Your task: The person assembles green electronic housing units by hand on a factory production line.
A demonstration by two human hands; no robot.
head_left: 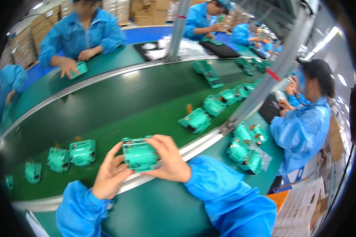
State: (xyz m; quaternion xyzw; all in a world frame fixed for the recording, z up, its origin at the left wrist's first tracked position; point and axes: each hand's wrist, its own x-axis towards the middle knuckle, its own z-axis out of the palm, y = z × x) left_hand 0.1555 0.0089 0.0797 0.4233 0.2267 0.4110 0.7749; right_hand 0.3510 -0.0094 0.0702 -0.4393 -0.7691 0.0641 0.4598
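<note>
Between my two hands I hold a green plastic housing (pixel 140 155) with a rounded middle and a framed top edge. The fingers and thumb of my left hand (pixel 111 173) close on its left side. My right hand (pixel 171 161) grips its right side and upper corner. The housing is above the near metal rail of the green conveyor belt (pixel 118 104). Two similar housings (pixel 82 152) lie on the belt just left of my left hand. Another housing (pixel 195 120), with an orange-brown tab sticking up, rests on the belt beyond my right hand.
The metal rail (pixel 201 147) borders my green worktable (pixel 158 209). A slanted grey post (pixel 271 75) rises at right, beside clustered housings (pixel 241 148). A co-worker in blue (pixel 304 118) sits at right; others work across the belt. Printed sheets (pixel 298 205) hang at lower right.
</note>
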